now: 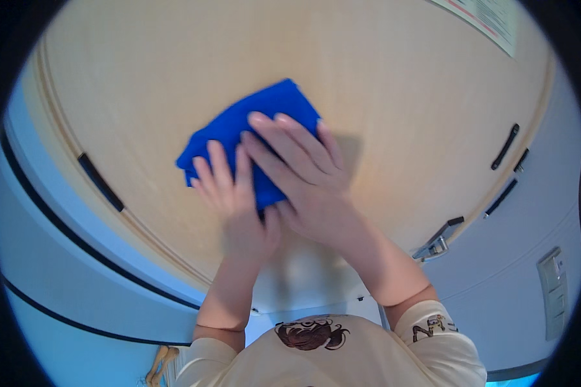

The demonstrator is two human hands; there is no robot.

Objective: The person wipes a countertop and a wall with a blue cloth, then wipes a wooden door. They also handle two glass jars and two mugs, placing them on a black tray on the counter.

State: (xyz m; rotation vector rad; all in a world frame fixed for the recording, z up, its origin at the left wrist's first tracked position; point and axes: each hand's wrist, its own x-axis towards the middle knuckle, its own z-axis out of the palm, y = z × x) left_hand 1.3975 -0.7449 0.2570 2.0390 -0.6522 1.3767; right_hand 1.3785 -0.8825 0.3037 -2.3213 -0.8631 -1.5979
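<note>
A folded blue cloth (222, 121) lies flat against the pale wood-look door (392, 87). My right hand (310, 179) is spread over the cloth's middle and right side, holding it to the door. Lower and to the left, my left hand (237, 208) rests on the cloth's lower left part, fingers apart. The two hands nearly meet at the thumbs, and they cover part of the cloth.
The door has a black hinge (101, 182) at its left edge. Toward the right edge are a metal lever handle (438, 239) and a black pull (505, 146). A switch panel (553, 292) is on the right wall. A printed sheet (484, 22) is fixed at upper right.
</note>
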